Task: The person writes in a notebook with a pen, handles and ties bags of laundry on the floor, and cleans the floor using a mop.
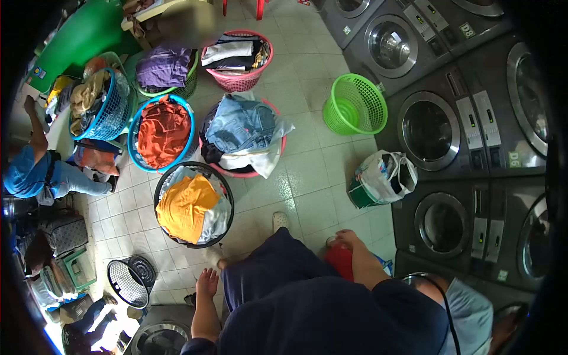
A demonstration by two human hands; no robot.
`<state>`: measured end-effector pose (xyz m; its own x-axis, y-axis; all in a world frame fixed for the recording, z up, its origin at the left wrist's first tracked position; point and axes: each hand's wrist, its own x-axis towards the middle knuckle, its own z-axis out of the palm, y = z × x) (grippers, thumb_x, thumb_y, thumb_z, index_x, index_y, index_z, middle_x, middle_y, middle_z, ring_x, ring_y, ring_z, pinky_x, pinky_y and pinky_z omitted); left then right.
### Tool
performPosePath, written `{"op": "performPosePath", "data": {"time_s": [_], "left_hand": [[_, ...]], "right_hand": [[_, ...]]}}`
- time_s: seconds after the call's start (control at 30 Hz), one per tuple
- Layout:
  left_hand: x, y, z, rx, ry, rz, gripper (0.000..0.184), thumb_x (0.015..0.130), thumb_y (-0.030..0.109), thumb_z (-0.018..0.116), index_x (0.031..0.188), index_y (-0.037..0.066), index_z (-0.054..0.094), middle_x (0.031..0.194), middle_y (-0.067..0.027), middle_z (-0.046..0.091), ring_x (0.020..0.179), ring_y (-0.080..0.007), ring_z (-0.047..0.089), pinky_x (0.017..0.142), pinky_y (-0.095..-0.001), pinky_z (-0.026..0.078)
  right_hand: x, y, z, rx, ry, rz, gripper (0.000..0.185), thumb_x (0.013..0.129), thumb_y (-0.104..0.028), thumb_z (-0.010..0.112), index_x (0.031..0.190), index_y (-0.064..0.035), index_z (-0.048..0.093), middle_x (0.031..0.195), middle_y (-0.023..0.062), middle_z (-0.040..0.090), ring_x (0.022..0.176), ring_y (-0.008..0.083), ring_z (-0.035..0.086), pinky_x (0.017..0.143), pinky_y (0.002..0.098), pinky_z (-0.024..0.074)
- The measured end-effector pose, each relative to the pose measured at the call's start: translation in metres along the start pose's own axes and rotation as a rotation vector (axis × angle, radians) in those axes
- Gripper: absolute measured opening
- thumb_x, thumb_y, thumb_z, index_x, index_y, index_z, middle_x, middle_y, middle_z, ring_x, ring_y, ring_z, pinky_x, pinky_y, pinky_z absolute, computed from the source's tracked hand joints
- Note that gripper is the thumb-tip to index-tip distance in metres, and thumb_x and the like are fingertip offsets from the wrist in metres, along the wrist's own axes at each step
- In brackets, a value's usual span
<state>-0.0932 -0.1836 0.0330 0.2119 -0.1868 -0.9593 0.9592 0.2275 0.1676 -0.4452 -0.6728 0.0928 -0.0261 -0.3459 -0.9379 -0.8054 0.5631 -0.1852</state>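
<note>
My left hand [207, 283] hangs at my side with its fingers apart and nothing in it. Nearest to it is a black-rimmed laundry basket [232, 216] holding a yellow garment [188, 201] and pale clothes. My right hand [348, 238] hangs low on the other side, loosely open, with no held item visible. Just below that hand and partly behind my forearm is something red [339, 261], whose kind I cannot make out. Ahead stand a pink basket [283, 148] heaped with jeans [239, 124] and a blue basket [131, 148] of orange-red cloth [163, 133].
Dark front-loading machines [429, 130] line the right side. A green basket [355, 105] and a stuffed white bag [387, 177] stand before them. More filled baskets are at the upper left. One person in blue [26, 171] is at left; another in grey [470, 313] is close at my right.
</note>
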Motion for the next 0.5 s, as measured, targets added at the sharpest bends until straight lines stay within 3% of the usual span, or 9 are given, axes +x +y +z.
{"op": "performPosePath", "data": {"time_s": [0.07, 0.17, 0.23, 0.3, 0.4, 0.5], "left_hand": [[-0.006, 0.027, 0.038, 0.086, -0.038, 0.020, 0.042, 0.084, 0.025, 0.042, 0.123, 0.012, 0.030, 0.117, -0.0063, 0.041, 0.101, -0.0238, 0.044, 0.084, -0.0376, 0.037], [-0.024, 0.037, 0.130, 0.134, -0.213, 0.040, 0.036, 0.085, 0.022, 0.043, 0.117, 0.011, 0.035, 0.109, -0.0055, 0.047, 0.097, -0.0222, 0.047, 0.079, -0.0346, 0.041], [-0.028, 0.051, 0.170, 0.201, -0.280, 0.081, 0.030, 0.085, 0.022, 0.043, 0.113, 0.011, 0.039, 0.105, -0.0056, 0.049, 0.093, -0.0202, 0.049, 0.078, -0.0326, 0.042], [-0.035, 0.067, 0.208, 0.190, -0.259, 0.116, 0.030, 0.083, 0.022, 0.046, 0.110, 0.010, 0.041, 0.099, -0.0040, 0.052, 0.089, -0.0185, 0.051, 0.075, -0.0307, 0.043], [-0.031, 0.082, 0.250, 0.203, -0.052, 0.178, 0.030, 0.083, 0.019, 0.046, 0.110, 0.009, 0.040, 0.099, -0.0052, 0.051, 0.086, -0.0194, 0.052, 0.065, -0.0322, 0.046], [-0.004, 0.086, 0.272, 0.271, 0.089, 0.171, 0.023, 0.082, 0.020, 0.046, 0.103, 0.011, 0.042, 0.095, -0.0031, 0.052, 0.083, -0.0172, 0.052, 0.065, -0.0310, 0.043]], "right_hand": [[0.030, -0.032, 0.013, 0.163, -0.022, -0.047, 0.027, 0.076, -0.024, 0.053, 0.096, -0.0059, 0.051, 0.086, 0.0089, 0.056, 0.070, 0.0217, 0.054, 0.054, 0.0308, 0.0446], [0.032, -0.090, -0.030, 0.299, 0.129, -0.143, 0.031, 0.078, -0.024, 0.051, 0.104, -0.0088, 0.045, 0.088, 0.0089, 0.055, 0.073, 0.0229, 0.054, 0.060, 0.0359, 0.0440], [0.050, -0.113, -0.054, 0.456, 0.113, -0.162, 0.033, 0.079, -0.025, 0.049, 0.107, -0.0105, 0.042, 0.093, 0.0076, 0.053, 0.076, 0.0231, 0.053, 0.062, 0.0385, 0.0433], [0.075, -0.142, -0.068, 0.552, 0.056, -0.199, 0.039, 0.079, -0.029, 0.049, 0.112, -0.0119, 0.036, 0.101, 0.0070, 0.050, 0.078, 0.0232, 0.050, 0.068, 0.0410, 0.0418], [0.087, -0.196, -0.079, 0.598, 0.044, -0.194, 0.028, 0.077, -0.024, 0.048, 0.102, -0.0111, 0.042, 0.093, 0.0088, 0.050, 0.083, 0.0274, 0.049, 0.070, 0.0437, 0.0409], [0.137, -0.224, -0.085, 0.731, 0.060, -0.116, 0.036, 0.078, -0.029, 0.049, 0.107, -0.0089, 0.039, 0.104, 0.0112, 0.044, 0.096, 0.0333, 0.043, 0.081, 0.0468, 0.0357]]}}
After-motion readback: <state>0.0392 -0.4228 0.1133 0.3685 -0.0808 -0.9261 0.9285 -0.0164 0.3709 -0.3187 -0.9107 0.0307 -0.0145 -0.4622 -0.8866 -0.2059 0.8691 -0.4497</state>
